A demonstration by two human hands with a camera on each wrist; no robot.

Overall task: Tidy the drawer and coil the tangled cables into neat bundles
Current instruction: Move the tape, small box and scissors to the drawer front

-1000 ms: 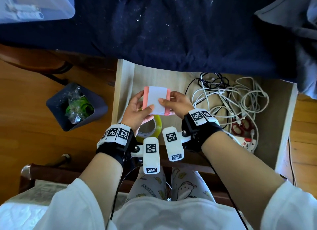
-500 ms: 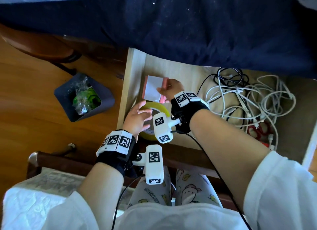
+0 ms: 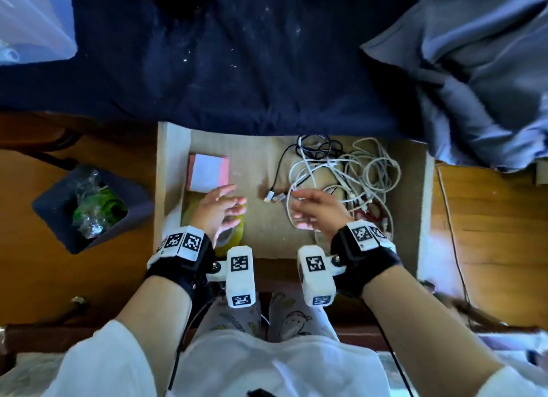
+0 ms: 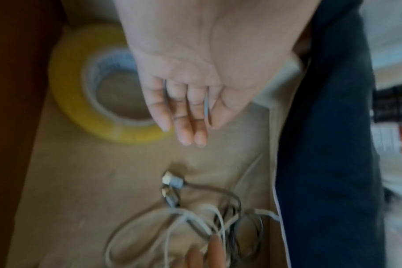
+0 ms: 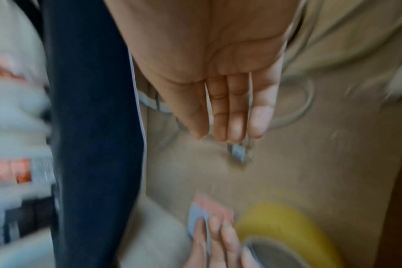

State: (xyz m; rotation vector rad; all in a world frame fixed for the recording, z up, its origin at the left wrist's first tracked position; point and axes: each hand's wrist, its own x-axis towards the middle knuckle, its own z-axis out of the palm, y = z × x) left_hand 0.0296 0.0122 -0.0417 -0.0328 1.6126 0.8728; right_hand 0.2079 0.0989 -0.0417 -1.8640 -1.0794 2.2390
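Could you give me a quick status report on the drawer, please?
Left hand open over yellow tape roll. Right hand open, reaching at tangled white and black cables. Cables uncoiled; red-handled scissors lie under them.

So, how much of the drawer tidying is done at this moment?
Little is done. The sticky notes lie squared in the drawer's far left corner, beside the yellow tape roll. In hand: nothing; the left hand and right hand hover open, the right above the cables. Left: the cables lie tangled, none coiled.
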